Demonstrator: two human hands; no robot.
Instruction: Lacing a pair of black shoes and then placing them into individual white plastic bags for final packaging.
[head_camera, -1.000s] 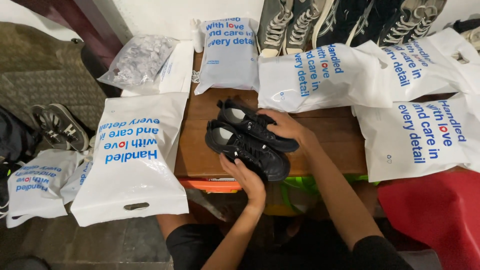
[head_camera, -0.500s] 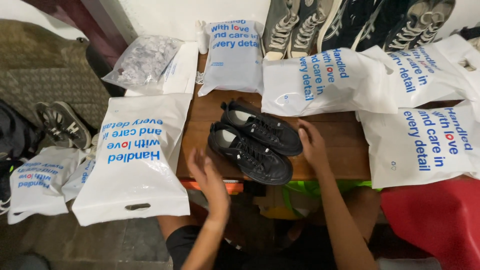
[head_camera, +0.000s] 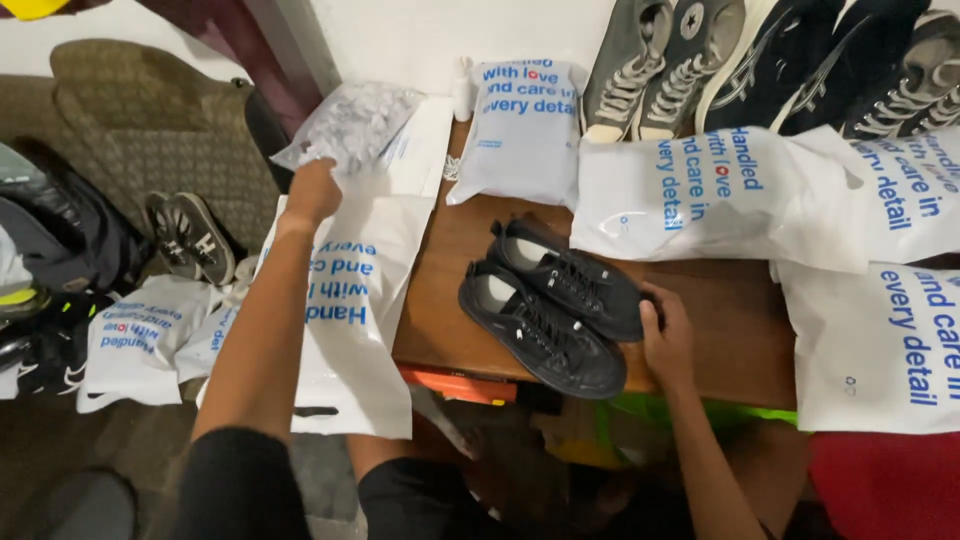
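Two black lace-up shoes (head_camera: 555, 305) lie side by side on a brown wooden table (head_camera: 720, 310). My right hand (head_camera: 668, 338) rests on the toe end of the pair, fingers curled against them. My left hand (head_camera: 313, 188) reaches far left and grips the lower edge of a clear crinkled plastic bag (head_camera: 350, 125). Under that arm a white plastic bag with blue print (head_camera: 355, 300) hangs over the table's left edge.
Several white printed bags (head_camera: 700, 195) cover the table's back and right. Grey and dark sneakers (head_camera: 650, 60) line the wall. More shoes (head_camera: 190, 235) and white bags (head_camera: 130, 340) lie on the floor at left, near a patterned cushion (head_camera: 140, 110).
My left hand left the black shoes and reached up and left to the clear plastic bag. My right hand stays on the shoes' toe end.
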